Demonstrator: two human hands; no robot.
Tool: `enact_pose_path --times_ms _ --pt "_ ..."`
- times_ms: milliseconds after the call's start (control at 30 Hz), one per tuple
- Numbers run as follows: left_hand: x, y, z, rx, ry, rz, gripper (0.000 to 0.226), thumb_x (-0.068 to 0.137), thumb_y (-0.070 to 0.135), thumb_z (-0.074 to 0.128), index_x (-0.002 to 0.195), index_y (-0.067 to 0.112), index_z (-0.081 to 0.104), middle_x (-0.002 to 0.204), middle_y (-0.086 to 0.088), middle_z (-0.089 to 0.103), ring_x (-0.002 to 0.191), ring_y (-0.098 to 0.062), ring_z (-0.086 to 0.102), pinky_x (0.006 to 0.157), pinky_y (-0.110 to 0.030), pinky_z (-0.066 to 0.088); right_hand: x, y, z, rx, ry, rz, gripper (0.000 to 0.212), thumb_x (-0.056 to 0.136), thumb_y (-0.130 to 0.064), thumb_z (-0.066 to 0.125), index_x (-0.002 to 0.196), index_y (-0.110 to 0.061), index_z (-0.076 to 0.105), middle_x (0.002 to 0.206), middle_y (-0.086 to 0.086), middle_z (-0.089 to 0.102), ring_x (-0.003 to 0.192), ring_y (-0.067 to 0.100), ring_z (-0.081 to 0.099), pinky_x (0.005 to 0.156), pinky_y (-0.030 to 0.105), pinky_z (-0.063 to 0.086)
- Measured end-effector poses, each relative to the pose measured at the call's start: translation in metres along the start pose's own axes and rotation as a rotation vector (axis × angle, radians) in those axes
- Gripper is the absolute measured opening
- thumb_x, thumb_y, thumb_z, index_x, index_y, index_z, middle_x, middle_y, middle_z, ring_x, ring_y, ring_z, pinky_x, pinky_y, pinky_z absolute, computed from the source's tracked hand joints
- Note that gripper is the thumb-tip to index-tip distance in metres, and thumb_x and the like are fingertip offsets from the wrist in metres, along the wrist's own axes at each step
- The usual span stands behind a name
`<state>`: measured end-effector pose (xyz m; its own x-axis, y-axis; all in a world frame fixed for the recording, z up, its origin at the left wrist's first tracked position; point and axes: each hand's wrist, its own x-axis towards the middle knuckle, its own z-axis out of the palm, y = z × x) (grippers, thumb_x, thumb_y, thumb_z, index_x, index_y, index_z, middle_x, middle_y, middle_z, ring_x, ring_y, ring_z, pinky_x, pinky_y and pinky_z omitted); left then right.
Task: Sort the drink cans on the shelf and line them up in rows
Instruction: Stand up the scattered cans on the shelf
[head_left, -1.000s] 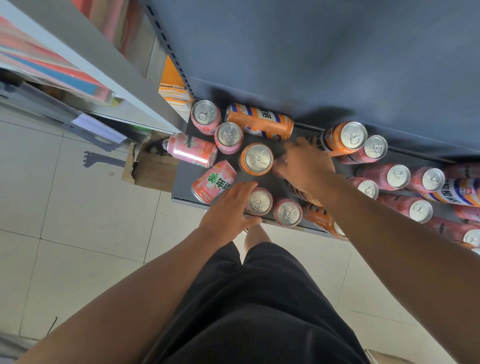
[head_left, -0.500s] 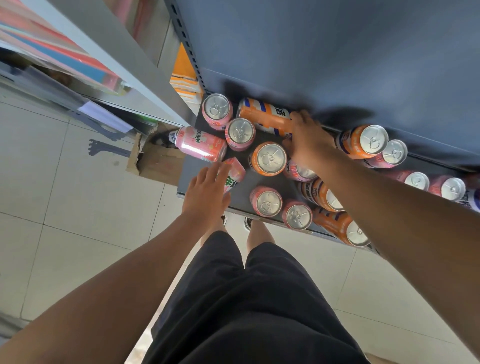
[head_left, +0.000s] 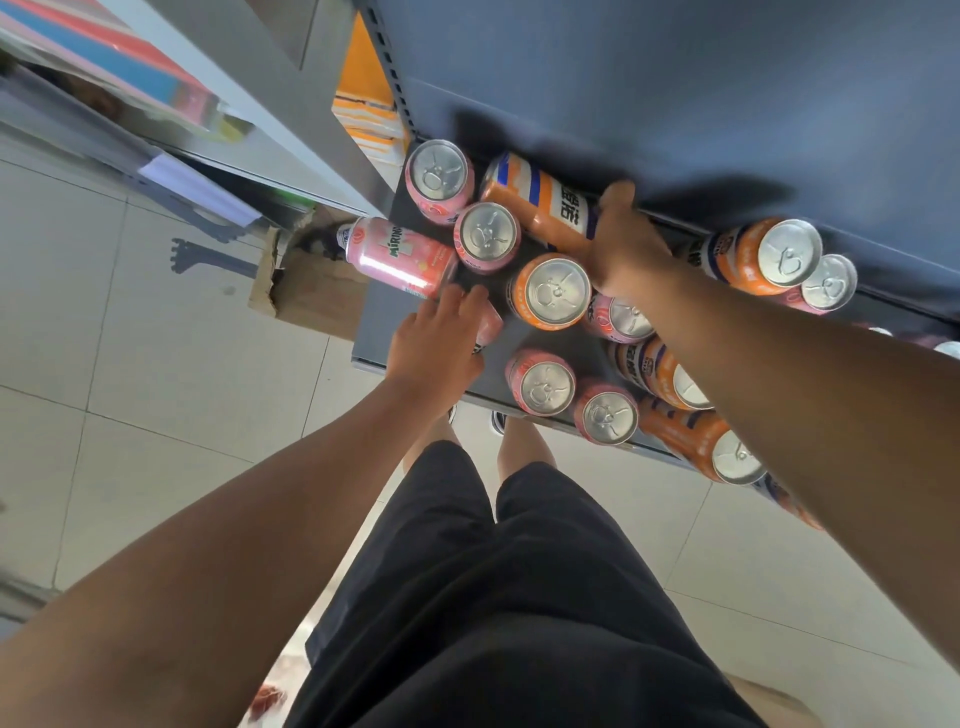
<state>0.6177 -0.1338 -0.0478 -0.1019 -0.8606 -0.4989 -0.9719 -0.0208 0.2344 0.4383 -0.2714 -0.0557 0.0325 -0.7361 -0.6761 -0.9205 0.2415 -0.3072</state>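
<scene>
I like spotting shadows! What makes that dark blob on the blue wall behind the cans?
Head view: it's the shadow of the right hand gripping the lying orange can, cast on the blue back panel; same view, the left edge looks blurry.

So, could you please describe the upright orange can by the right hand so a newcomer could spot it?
Find the left end of the dark shelf. Just nearer than the right hand, which grips a lying orange can, stands the upright orange can, silver top showing. Its closest neighbours are pink cans.
</scene>
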Motion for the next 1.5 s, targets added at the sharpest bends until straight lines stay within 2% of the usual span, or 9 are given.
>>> enact_pose_path --times_ms 100,200,333,467,600,833,1133,1267,1500 --pt "0.001 0.0 -0.001 -0.041 -0.025 -0.014 0.07 0.083 0.03 0.076 0.138 0.017 0.035 0.13 -0.006 0.054 0.113 -0.03 0.06 0.09 -0.04 0.052 0.005 0.002 0.001 -0.038 -0.009 0.011 0.07 0.073 -0.059 0.073 0.124 -0.017 0.049 0.108 0.003 0.066 0.096 0.025 0.065 0.08 0.039 0.055" --pt "0.004 0.001 -0.001 -0.096 -0.065 -0.039 0.074 0.081 0.027 0.077 0.139 0.019 0.032 0.132 -0.005 0.053 0.112 -0.031 0.06 0.092 -0.041 0.05 0.008 0.005 0.003 -0.136 -0.038 0.003 0.051 0.078 -0.056 0.07 0.115 -0.022 0.064 0.104 0.002 0.071 0.093 0.025 0.067 0.072 0.033 0.051" --pt "0.004 0.0 -0.004 -0.121 -0.121 -0.018 0.086 0.076 0.025 0.081 0.145 0.022 0.028 0.135 -0.005 0.052 0.116 -0.034 0.058 0.097 -0.047 0.047 -0.002 0.002 -0.002 -0.153 -0.012 0.034 0.052 0.078 -0.053 0.074 0.111 -0.015 0.059 0.102 0.004 0.066 0.084 0.024 0.061 0.065 0.03 0.043" --pt "-0.007 -0.001 -0.005 -0.168 -0.07 0.002 0.083 0.077 0.022 0.081 0.144 0.022 0.033 0.135 -0.004 0.052 0.115 -0.031 0.06 0.098 -0.044 0.047 -0.015 -0.001 -0.011 -0.094 0.056 0.061 0.087 0.072 -0.041 0.086 0.137 -0.004 0.041 0.13 0.018 0.047 0.114 0.035 0.056 0.093 0.04 0.05" --pt "-0.021 -0.002 -0.011 -0.331 -0.021 -0.039 0.082 0.077 0.018 0.082 0.144 0.02 0.035 0.145 -0.008 0.042 0.117 -0.034 0.06 0.096 -0.044 0.05 -0.035 -0.003 -0.024 -0.03 0.116 0.056 0.078 0.072 -0.015 0.085 0.134 -0.001 0.04 0.131 0.018 0.038 0.112 0.037 0.055 0.098 0.044 0.049" --pt "-0.034 -0.002 -0.026 -0.49 -0.019 -0.074 0.074 0.075 0.013 0.083 0.134 0.018 0.039 0.141 -0.008 0.034 0.118 -0.031 0.054 0.091 -0.035 0.052 -0.068 -0.004 -0.033 0.039 0.253 0.004 0.072 0.07 -0.019 0.084 0.129 -0.003 0.045 0.128 0.014 0.038 0.116 0.031 0.045 0.097 0.038 0.043" --pt "-0.032 -0.004 -0.03 -0.408 -0.063 -0.02 0.067 0.077 0.014 0.081 0.129 0.021 0.039 0.133 -0.007 0.037 0.115 -0.029 0.055 0.087 -0.029 0.052 -0.096 -0.01 -0.032 0.075 0.313 -0.094 0.074 0.083 -0.025 0.076 0.144 -0.01 0.037 0.14 0.012 0.033 0.129 0.03 0.033 0.105 0.044 0.038" --pt "-0.03 -0.009 -0.036 -0.363 -0.099 0.001 0.072 0.075 0.015 0.083 0.131 0.022 0.038 0.136 -0.006 0.038 0.118 -0.027 0.054 0.088 -0.03 0.053 -0.102 -0.014 -0.033 0.115 0.331 -0.136 0.069 0.086 -0.02 0.072 0.145 -0.013 0.037 0.142 0.011 0.036 0.13 0.029 0.036 0.105 0.044 0.039" --pt "-0.034 -0.015 -0.045 -0.357 -0.135 0.035 0.07 0.077 0.02 0.082 0.131 0.026 0.039 0.136 -0.003 0.043 0.117 -0.024 0.055 0.087 -0.03 0.052 -0.102 -0.024 -0.04 0.184 0.231 -0.162 0.069 0.085 -0.011 0.073 0.144 -0.019 0.04 0.143 0.006 0.035 0.129 0.024 0.044 0.104 0.032 0.039"
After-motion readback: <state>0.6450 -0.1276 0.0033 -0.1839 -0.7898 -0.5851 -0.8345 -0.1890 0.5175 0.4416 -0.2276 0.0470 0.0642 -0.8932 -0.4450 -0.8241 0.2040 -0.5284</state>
